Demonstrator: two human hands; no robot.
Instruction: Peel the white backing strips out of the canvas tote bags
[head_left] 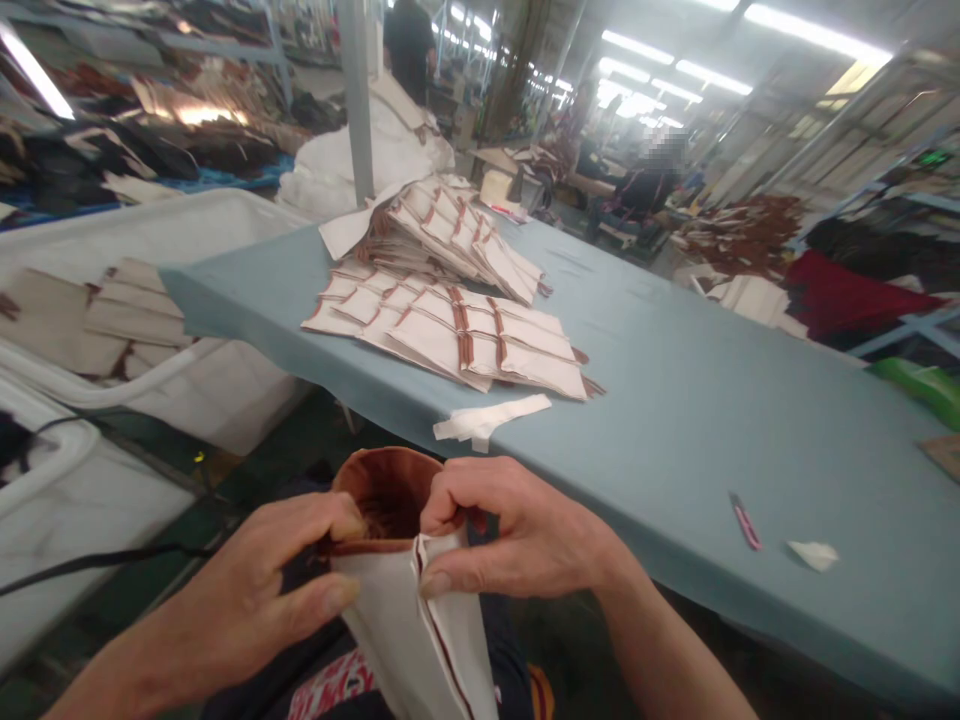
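Note:
Both hands grip a cream fabric piece (pixel 416 625) with a brown velvety lining (pixel 386 490) and a dark red seam, held low in front of the blue-grey table (pixel 712 420). My left hand (pixel 259 590) pinches its left edge, thumb on the cream side. My right hand (pixel 514 535) is closed over the top right edge, fingers curled into the brown opening. On the table beyond lie overlapping stacks of similar cream pieces with brown trim (pixel 457 330), and a second fanned pile (pixel 450 235) behind them.
White strips (pixel 487 418) lie near the table edge, a small pink tool (pixel 746 522) and a white scrap (pixel 814 553) to the right. White bins (pixel 180 390) holding more pieces stand at left. A seated person (pixel 645 185) works in the background among piled fabric.

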